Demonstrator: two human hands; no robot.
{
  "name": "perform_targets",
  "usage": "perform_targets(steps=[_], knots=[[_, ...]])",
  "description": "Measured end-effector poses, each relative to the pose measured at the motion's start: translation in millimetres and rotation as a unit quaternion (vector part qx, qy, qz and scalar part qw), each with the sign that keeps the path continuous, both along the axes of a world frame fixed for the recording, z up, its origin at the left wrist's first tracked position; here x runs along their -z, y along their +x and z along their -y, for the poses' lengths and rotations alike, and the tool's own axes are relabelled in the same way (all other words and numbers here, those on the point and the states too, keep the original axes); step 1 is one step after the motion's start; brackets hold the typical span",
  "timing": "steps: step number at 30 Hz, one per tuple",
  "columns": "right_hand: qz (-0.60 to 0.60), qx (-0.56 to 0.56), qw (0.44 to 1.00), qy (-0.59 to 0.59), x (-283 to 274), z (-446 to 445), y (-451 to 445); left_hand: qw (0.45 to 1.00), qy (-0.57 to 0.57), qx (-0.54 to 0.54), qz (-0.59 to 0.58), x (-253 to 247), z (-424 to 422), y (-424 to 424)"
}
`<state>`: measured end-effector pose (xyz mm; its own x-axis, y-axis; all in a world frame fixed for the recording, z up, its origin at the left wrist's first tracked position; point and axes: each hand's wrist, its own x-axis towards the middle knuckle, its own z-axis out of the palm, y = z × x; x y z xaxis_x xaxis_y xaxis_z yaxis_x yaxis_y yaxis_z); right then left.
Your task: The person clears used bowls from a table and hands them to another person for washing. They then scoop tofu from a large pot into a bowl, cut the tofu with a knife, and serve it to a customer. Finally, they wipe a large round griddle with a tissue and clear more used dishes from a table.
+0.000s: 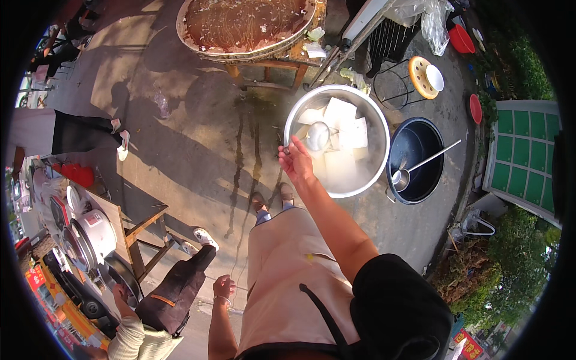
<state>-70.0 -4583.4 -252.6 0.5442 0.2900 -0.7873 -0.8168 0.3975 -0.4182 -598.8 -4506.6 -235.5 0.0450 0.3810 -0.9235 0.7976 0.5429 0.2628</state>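
Observation:
My right hand is raised over the near left rim of a wide metal basin, fingers curled around what looks like the end of a metal ladle's handle. The ladle's round, shiny bowl shows just beyond my fingers, over the basin; most of its handle is hidden by the hand. White blocks that look like tofu lie in the basin, partly blurred by steam. My left hand, with a bracelet at the wrist, hangs beside my light apron, fingers loosely bent and holding nothing.
A dark tub with a long-handled metal dipper stands right of the basin. Beyond are a wooden table bearing a large brown-topped round vessel, and a stool. At left are a person's legs, a rice cooker and another person.

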Motion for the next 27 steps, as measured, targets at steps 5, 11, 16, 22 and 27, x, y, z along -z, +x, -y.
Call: perform_targets(steps=[5, 11, 16, 22, 27], knots=[[0.002, -0.125, 0.991, -0.043, -36, 70, -42, 0.994, 0.004, 0.093, 0.051, 41, -96, 57], [-0.054, -0.081, 0.992, 0.086, -47, 145, -48, 0.977, 0.027, 0.166, 0.132, 38, -157, 136], [-0.060, 0.020, 0.981, 0.185, -29, 160, -69, 0.970, 0.006, 0.210, 0.121, 46, -167, 139], [0.043, -0.157, 0.962, -0.221, -19, 168, -86, 0.982, -0.009, 0.156, 0.103, 39, -160, 114], [0.311, -0.343, 0.739, -0.489, 73, 192, -94, 0.993, 0.024, 0.113, 0.038, 9, -150, 122]])
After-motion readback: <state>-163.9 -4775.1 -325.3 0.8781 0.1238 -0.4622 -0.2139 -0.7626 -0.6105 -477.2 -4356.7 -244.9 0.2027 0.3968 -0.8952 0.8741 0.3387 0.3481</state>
